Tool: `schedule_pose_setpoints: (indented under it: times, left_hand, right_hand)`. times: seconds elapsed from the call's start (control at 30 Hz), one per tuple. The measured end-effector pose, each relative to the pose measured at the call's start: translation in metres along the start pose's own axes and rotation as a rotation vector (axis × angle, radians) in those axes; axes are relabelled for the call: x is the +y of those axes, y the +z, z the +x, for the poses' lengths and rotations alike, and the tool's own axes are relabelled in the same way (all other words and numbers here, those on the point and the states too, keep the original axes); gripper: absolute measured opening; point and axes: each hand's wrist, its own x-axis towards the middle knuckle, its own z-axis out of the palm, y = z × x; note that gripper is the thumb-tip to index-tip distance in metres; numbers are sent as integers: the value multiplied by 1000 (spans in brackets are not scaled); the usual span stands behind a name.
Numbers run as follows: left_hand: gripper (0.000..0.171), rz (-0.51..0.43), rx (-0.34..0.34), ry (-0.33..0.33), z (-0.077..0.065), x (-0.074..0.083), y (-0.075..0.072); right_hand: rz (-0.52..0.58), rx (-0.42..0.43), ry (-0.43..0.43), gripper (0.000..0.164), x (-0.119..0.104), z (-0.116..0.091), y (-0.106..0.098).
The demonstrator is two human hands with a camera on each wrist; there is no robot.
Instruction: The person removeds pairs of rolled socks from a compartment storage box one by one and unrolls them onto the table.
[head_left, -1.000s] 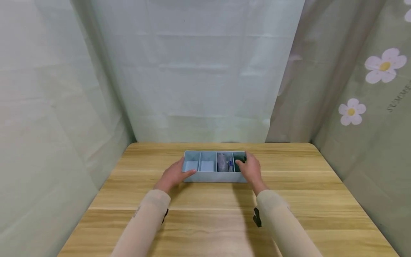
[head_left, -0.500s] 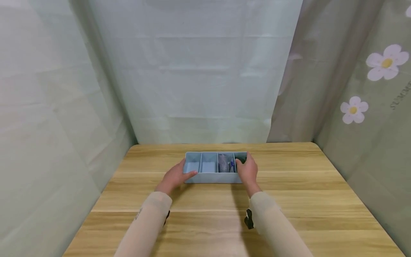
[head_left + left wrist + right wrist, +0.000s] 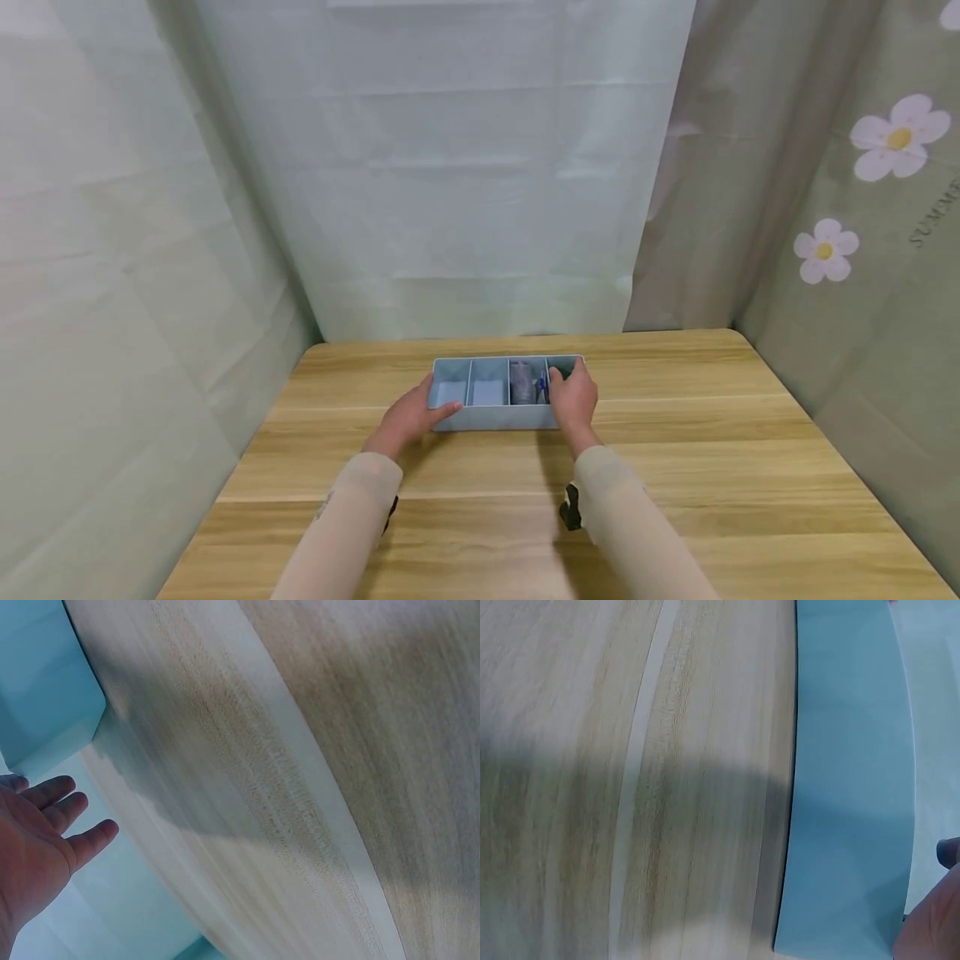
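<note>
A pale blue divided storage box (image 3: pixel 487 418) sits on the wooden table (image 3: pixel 480 533) near its back edge. My left hand (image 3: pixel 407 417) holds its left end, the thumb along the front rim; in the left wrist view the other fingers (image 3: pixel 90 844) look fairly straight beside the end wall. The right end is held by my right hand (image 3: pixel 576 402), its thumb over the rightmost compartment. Inside the third compartment lie a greyish-purple bundle (image 3: pixel 522 383) and a small blue-and-white item (image 3: pixel 542 388). Something dark in the rightmost compartment is mostly hidden by the right hand.
The two left compartments show bare floors. A pale curtain (image 3: pixel 465 208) hangs behind the table, with another on the left (image 3: pixel 127 292). On the right hangs a green curtain with white flowers (image 3: pixel 862 350).
My right hand has shifted slightly left on the box's right end. The left hand keeps its place. The box looks almost still against the table.
</note>
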Motion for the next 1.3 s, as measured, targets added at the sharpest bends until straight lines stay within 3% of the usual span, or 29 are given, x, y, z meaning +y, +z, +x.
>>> schedule_pose_setpoints:
  times: [0.23, 0.43, 0.57, 0.8, 1.0, 1.3]
  left_hand:
    - [94, -2, -2, -10, 0, 0, 0]
    - [92, -2, 5, -13, -2, -1, 1]
    - [93, -8, 4, -7, -1, -1, 2]
    - [95, -6, 14, -11, -1, 0, 2]
    - [94, -5, 14, -15, -1, 1, 2]
    - [94, -1, 12, -16, -1, 1, 2]
  right_hand:
    - [-56, -45, -10, 58, -1, -1, -5]
    - [-114, -32, -16, 55, -5, -3, -5]
    - [-145, -40, 13, 49, -8, -3, -5]
    - [-195, -135, 51, 31, -10, 1, -8]
    - [-232, -187, 71, 42, -9, 1, -6]
    - [-250, -160, 21, 46, -5, 3, -5]
